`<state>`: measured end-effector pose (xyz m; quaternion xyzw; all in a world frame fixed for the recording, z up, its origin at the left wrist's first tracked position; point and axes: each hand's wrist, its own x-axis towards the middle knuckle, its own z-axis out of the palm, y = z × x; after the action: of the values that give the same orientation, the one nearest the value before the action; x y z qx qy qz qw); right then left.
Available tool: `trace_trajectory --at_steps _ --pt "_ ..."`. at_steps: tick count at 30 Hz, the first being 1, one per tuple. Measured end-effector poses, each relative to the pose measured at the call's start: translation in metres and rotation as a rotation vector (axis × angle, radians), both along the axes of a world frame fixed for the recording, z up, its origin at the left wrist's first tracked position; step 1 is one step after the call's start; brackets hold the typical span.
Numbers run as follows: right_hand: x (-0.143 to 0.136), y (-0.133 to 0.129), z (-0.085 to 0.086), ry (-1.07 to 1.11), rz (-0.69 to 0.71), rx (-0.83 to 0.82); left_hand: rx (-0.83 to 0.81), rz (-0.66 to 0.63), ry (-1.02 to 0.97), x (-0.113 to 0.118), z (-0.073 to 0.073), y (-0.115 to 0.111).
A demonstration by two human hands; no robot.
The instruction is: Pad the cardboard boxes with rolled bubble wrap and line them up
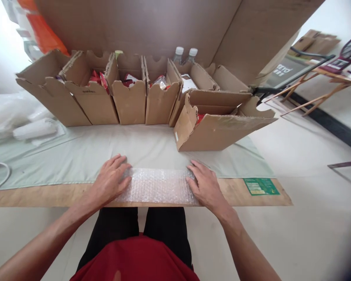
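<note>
A clear strip of bubble wrap [160, 185] lies flat along the table's front edge. At its left end rests my left hand [112, 179], fingers stretched out and apart. My right hand [206, 183] lies over the other end in the same way, its fingers spread and touching the wrap. Neither hand is closed around anything. Just beyond my right hand stands a cardboard box [219, 132], set at an angle, with something red partly showing inside.
A row of open cardboard bins [131, 101] lines the back, several holding red packets. Two bottles [179, 54] stand behind them. Rolls of white wrap [35, 128] lie at left near a white cable [6, 175]. A green label [260, 186] is on the table's right front.
</note>
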<state>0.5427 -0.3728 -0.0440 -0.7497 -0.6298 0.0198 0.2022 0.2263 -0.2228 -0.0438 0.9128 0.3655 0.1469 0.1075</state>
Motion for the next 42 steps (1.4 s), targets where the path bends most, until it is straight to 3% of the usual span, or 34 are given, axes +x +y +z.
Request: trace_trajectory --at_steps 4,7,10,12,14,17,20,23,25,29,31,33,35,37,39,42 --pt "-0.001 0.003 0.003 0.135 0.012 0.004 -0.107 0.007 -0.093 0.0 0.003 -0.001" --pt "-0.004 -0.001 0.024 0.25 0.004 0.119 -0.203 0.063 -0.222 0.002 0.029 -0.004" --pt "-0.009 0.0 0.053 0.253 0.018 0.386 -0.067 0.13 -0.393 0.003 0.061 -0.001" --pt "-0.01 0.001 0.063 0.194 0.084 0.495 0.102 0.089 -0.45 -0.002 0.07 0.003" --pt "-0.009 -0.002 0.06 0.129 0.183 0.463 0.155 -0.021 -0.405 -0.015 0.064 0.007" --pt "0.0 -0.015 0.037 0.065 0.283 0.253 0.011 -0.158 -0.218 -0.039 0.036 0.008" --pt "0.005 -0.026 0.02 0.043 0.242 0.162 -0.066 -0.145 -0.162 -0.05 0.021 -0.001" --pt "-0.015 -0.016 0.025 0.031 0.209 0.226 0.014 -0.141 -0.231 -0.03 0.027 -0.015" --pt "-0.043 0.003 0.03 0.029 0.287 0.204 0.031 -0.209 -0.204 -0.008 0.03 -0.022" --pt "-0.082 0.032 0.02 -0.004 0.505 -0.007 -0.049 -0.336 -0.039 0.014 0.014 -0.02" --pt "-0.071 0.022 0.008 -0.037 0.467 -0.05 -0.093 -0.362 -0.007 0.009 0.003 -0.014" --pt "-0.042 -0.001 -0.002 -0.072 0.309 -0.019 -0.116 -0.371 -0.006 0.001 -0.004 -0.011" --pt "-0.009 -0.026 -0.004 -0.105 0.132 0.071 -0.118 -0.376 -0.016 -0.005 -0.006 -0.011" --pt "0.012 -0.038 0.002 -0.119 0.049 0.163 -0.098 -0.376 -0.039 -0.006 -0.006 -0.013" --pt "0.016 -0.032 0.01 -0.114 0.068 0.212 -0.045 -0.356 -0.077 -0.003 -0.005 -0.015" --pt "0.002 0.005 0.013 -0.091 0.126 0.145 0.087 -0.332 -0.09 0.002 -0.003 -0.017"
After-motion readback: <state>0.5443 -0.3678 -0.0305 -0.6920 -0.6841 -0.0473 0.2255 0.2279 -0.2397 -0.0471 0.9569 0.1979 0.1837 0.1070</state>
